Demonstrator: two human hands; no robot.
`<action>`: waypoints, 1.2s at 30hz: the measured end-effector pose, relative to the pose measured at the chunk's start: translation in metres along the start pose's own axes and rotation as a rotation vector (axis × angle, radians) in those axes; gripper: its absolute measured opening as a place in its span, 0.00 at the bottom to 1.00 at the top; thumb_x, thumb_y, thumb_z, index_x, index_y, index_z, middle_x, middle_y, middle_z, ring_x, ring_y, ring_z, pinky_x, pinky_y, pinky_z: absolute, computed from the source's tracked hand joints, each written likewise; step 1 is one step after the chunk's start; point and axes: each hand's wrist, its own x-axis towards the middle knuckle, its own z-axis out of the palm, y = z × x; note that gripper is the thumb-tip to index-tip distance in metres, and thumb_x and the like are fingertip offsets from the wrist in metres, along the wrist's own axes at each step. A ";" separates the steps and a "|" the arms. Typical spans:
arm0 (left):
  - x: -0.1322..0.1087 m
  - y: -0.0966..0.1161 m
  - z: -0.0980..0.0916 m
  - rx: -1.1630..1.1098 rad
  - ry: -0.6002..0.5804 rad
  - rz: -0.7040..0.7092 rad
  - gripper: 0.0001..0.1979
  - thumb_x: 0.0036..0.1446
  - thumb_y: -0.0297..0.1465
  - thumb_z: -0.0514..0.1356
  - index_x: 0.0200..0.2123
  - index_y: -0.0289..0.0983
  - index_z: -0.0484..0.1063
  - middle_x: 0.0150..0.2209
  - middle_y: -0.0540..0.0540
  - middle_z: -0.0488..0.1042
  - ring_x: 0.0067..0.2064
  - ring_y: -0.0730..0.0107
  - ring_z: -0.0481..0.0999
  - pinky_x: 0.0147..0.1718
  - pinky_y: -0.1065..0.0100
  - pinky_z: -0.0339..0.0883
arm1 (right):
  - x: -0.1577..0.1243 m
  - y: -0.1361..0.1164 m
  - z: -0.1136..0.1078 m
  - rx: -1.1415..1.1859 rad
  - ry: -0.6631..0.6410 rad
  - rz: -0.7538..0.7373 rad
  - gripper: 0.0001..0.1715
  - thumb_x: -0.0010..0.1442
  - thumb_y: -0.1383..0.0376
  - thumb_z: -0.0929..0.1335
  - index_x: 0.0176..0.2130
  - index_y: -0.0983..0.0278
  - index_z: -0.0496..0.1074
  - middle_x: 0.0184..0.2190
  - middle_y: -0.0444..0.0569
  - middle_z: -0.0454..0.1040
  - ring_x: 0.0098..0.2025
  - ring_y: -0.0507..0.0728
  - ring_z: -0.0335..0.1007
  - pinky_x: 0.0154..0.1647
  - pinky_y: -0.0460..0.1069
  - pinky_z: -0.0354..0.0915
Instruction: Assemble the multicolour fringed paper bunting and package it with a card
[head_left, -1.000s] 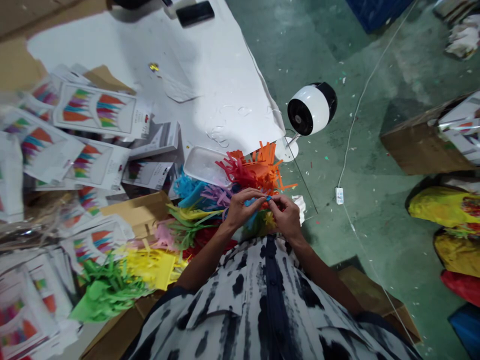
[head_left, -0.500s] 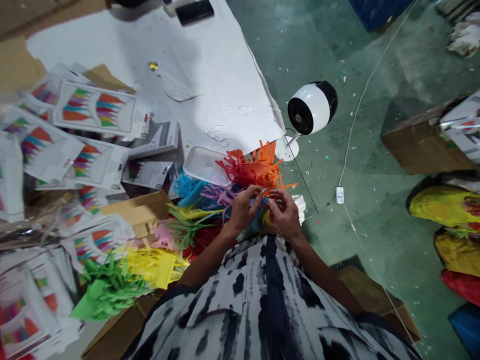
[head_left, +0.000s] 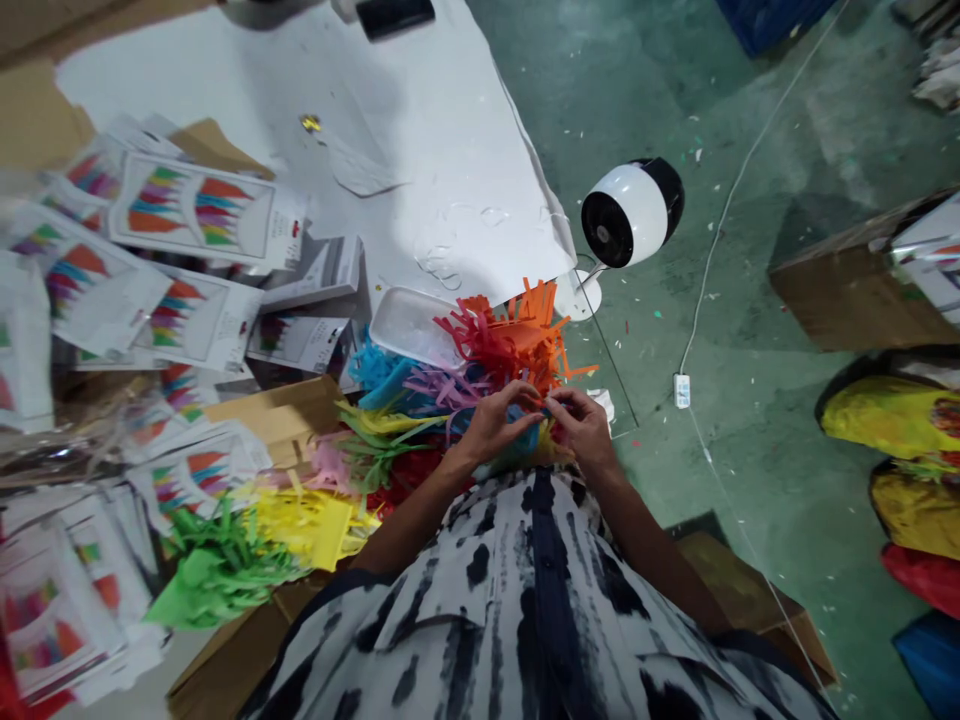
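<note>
In front of my shirt, my left hand (head_left: 495, 422) has its thumb and forefinger curved towards each other, with a gap behind their tips. Touching or nearly touching those tips, my right hand (head_left: 583, 428) is closed in a pinch. What the fingers hold is too small to make out. Below them hangs some blue paper fringe (head_left: 523, 443), partly hidden by my left hand. Just beyond the hands lie orange tassels (head_left: 541, 335) and red tassels (head_left: 480, 332). Purple tassels (head_left: 448, 386) and light blue tassels (head_left: 384, 378) spread to the left.
A white tray (head_left: 409, 310) sits on the white table (head_left: 450, 130). Printed packages (head_left: 199, 215) pile up at left, near green tassels (head_left: 214, 580) and yellow tassels (head_left: 315, 525). A white-and-black fan (head_left: 634, 215) stands right of the table; a cable (head_left: 709, 265) crosses the floor.
My left hand's thumb and forefinger have spread somewhat, and both hands have shifted slightly down. The bit of blue between the fingertips no longer shows there. The view has shifted a little.
</note>
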 end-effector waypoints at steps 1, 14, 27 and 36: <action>0.000 -0.003 0.002 0.022 0.002 0.019 0.18 0.59 0.40 0.70 0.49 0.40 0.75 0.44 0.45 0.81 0.46 0.61 0.81 0.48 0.63 0.71 | 0.000 0.002 0.000 0.054 -0.008 0.030 0.16 0.59 0.51 0.74 0.37 0.60 0.77 0.36 0.46 0.78 0.40 0.57 0.75 0.44 0.52 0.72; -0.014 -0.035 0.016 0.167 -0.087 -0.050 0.09 0.61 0.38 0.67 0.43 0.45 0.86 0.39 0.45 0.86 0.39 0.60 0.84 0.39 0.66 0.69 | -0.002 0.009 -0.019 0.072 0.098 -0.003 0.17 0.62 0.49 0.73 0.40 0.58 0.74 0.40 0.47 0.81 0.41 0.57 0.77 0.43 0.52 0.72; 0.061 -0.008 -0.059 1.054 -0.146 0.010 0.21 0.69 0.22 0.52 0.57 0.42 0.76 0.57 0.39 0.78 0.50 0.56 0.79 0.41 0.61 0.70 | -0.005 0.023 -0.014 0.067 -0.065 0.051 0.19 0.64 0.46 0.71 0.38 0.57 0.69 0.27 0.42 0.76 0.28 0.55 0.71 0.33 0.50 0.67; 0.096 0.034 -0.114 0.868 -0.019 0.110 0.11 0.62 0.24 0.57 0.40 0.37 0.81 0.42 0.41 0.81 0.46 0.57 0.79 0.42 0.61 0.70 | 0.000 0.029 -0.014 0.190 -0.007 0.113 0.24 0.58 0.43 0.74 0.37 0.57 0.69 0.27 0.42 0.77 0.29 0.55 0.73 0.35 0.50 0.70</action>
